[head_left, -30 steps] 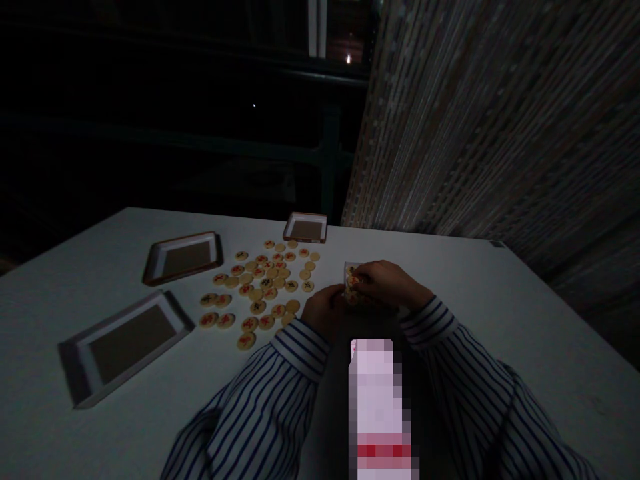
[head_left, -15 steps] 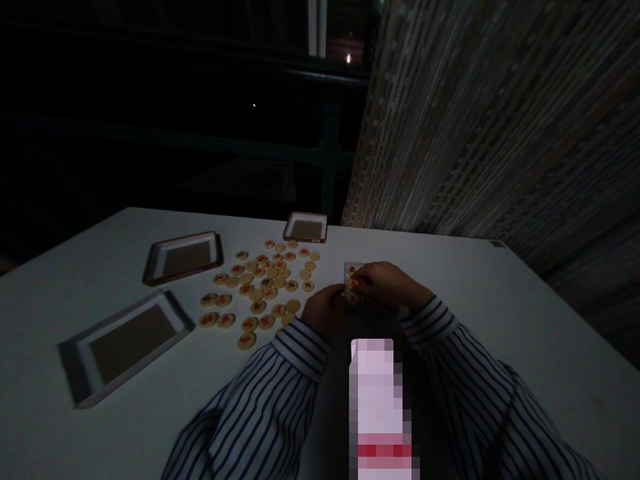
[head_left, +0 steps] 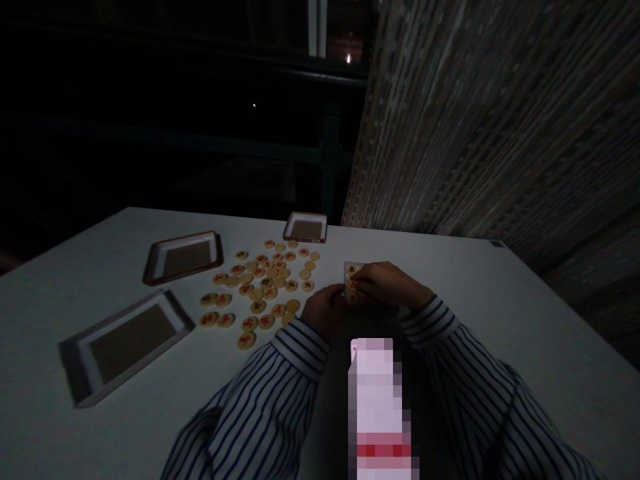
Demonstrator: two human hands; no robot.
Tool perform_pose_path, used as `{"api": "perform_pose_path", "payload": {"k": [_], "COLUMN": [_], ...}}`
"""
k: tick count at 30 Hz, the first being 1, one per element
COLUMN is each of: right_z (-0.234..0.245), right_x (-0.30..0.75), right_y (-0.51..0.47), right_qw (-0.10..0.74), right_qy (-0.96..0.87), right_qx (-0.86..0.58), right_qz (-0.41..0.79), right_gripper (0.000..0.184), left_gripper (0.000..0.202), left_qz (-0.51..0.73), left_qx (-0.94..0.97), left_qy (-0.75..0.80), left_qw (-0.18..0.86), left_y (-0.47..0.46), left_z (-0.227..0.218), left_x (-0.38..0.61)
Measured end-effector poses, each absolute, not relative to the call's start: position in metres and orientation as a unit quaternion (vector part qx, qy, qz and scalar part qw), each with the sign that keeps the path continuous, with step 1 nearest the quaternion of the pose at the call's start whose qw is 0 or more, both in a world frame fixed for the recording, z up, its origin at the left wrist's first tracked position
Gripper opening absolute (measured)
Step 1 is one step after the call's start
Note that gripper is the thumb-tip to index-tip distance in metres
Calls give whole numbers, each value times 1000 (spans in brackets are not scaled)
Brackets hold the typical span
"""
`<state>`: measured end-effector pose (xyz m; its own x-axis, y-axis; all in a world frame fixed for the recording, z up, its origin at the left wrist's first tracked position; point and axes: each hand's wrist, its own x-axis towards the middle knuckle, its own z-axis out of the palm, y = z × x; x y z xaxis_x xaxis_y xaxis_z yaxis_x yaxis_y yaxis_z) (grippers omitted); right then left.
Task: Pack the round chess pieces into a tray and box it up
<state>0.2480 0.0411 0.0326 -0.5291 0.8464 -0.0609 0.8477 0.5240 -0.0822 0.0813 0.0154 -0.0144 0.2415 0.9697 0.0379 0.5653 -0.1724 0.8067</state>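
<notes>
A small open box (head_left: pixel 347 265) holds round Chinese chess pieces (head_left: pixel 353 270) with red and black characters, near the middle of the table. My left hand (head_left: pixel 324 310) is closed at the box's left side; its fingertips are in shadow. From the right, my right hand (head_left: pixel 387 283) reaches over the box with bent fingers closed on a Chinese chess piece among the others. The hand covers much of the box. To the left, several more loose pieces (head_left: pixel 270 292) are scattered, some face up and some showing plain wood.
On the white table (head_left: pixel 500 320) lie a large lid-like tray (head_left: pixel 133 340) at left, a brown-edged tray (head_left: pixel 183 257) behind it and a smaller tray (head_left: pixel 306 229) at the back. A bright blurred screen (head_left: pixel 380 400) is below my hands. A string curtain (head_left: pixel 475 120) hangs at right.
The fingers of my right hand have shifted slightly over the pieces in the box. My left hand, the trays and the scattered pieces stay in place.
</notes>
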Motion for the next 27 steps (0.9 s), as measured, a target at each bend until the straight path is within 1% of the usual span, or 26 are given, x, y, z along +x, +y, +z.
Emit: {"api": "perform_pose_path", "payload": {"k": [4, 10, 27], "right_z": [35, 38, 37], "right_x": [247, 246, 246], "right_y": [40, 38, 38], "right_qw": [18, 15, 8], "right_qy": [872, 874, 877], "right_qx": [486, 482, 476], "right_qz": [-58, -58, -67], "right_gripper": [26, 26, 23], "left_gripper": [33, 32, 31], "left_qz": [299, 307, 292], "left_qx": [708, 714, 721], "left_qy": [541, 527, 535], "left_qw": [343, 343, 331], "left_y": [16, 18, 16], "left_z": [-18, -22, -15], "left_x": [81, 80, 80]}}
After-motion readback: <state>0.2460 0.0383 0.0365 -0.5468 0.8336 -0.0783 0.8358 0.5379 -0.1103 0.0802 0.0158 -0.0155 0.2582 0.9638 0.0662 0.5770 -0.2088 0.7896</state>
